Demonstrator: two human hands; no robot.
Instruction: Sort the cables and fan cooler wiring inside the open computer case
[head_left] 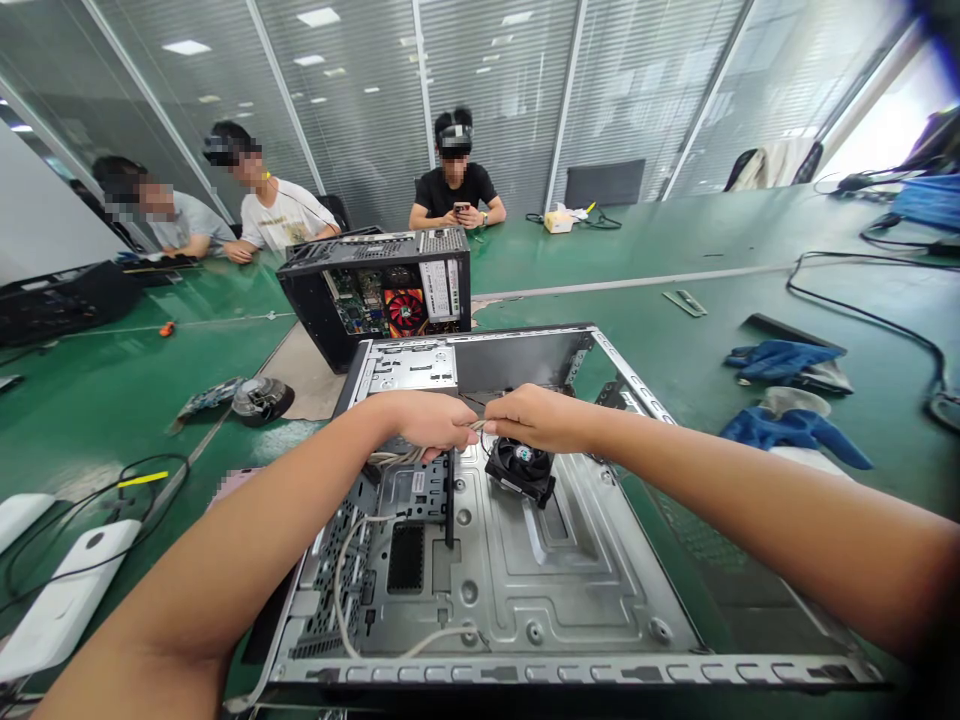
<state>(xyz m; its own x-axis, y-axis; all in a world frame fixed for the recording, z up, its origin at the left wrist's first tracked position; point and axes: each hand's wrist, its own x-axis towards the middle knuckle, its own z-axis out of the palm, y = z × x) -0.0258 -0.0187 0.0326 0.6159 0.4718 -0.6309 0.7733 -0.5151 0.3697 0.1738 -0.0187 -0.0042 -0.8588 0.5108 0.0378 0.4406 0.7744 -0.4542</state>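
Observation:
An open, nearly bare computer case (525, 560) lies on its side on the green table in front of me. Both my hands meet above its middle. My left hand (427, 420) is closed round a bundle of pale cables (390, 458) that runs down along the case's left side. My right hand (536, 415) pinches the same bundle where the two hands touch. Just under my right hand a black cooler fan (523, 468) sits tilted on the case floor. A beige cable loops across the lower left of the case.
A second black case (379, 290) with a red-fanned card stands behind. Blue gloves (787, 425) lie to the right, with black cables beyond them. A loose cooler (261, 398) and white devices (71, 590) lie at left. Three people sit at the far side.

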